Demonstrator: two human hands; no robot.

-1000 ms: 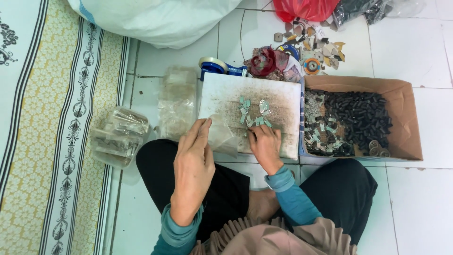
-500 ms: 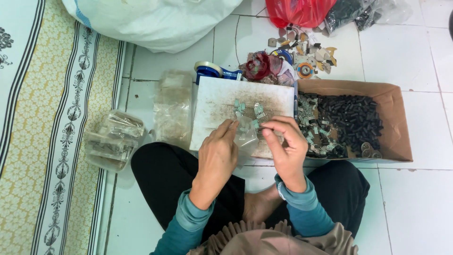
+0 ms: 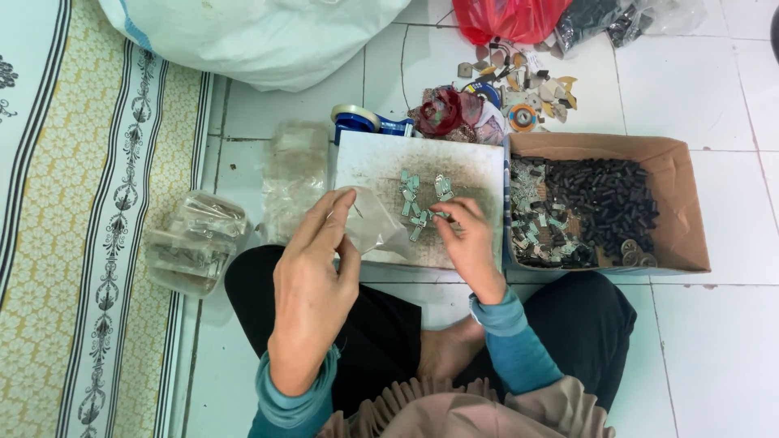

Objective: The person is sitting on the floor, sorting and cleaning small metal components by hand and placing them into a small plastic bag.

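I sit cross-legged on a white tiled floor with a worn white board (image 3: 381, 162) in front of my knees. Several small silvery metal pieces (image 3: 422, 203) lie scattered on it. My left hand (image 3: 312, 284) pinches a small clear plastic bag (image 3: 375, 227) at the board's near left. My right hand (image 3: 466, 243) rests on the board with its fingertips pinched on one of the small metal pieces beside the bag's mouth.
A cardboard box (image 3: 690, 203) of black and silvery parts stands right of the board. Clear bags (image 3: 195, 239) lie left, a tape dispenser (image 3: 361, 123) and scraps (image 3: 519, 93) behind, a white sack (image 3: 260, 36) and a red bag (image 3: 507, 16) farther back. A patterned mat (image 3: 73, 227) covers the left.
My left hand rose from my knee to the board and took hold of the clear bag. My right hand shifted slightly right among the metal pieces.
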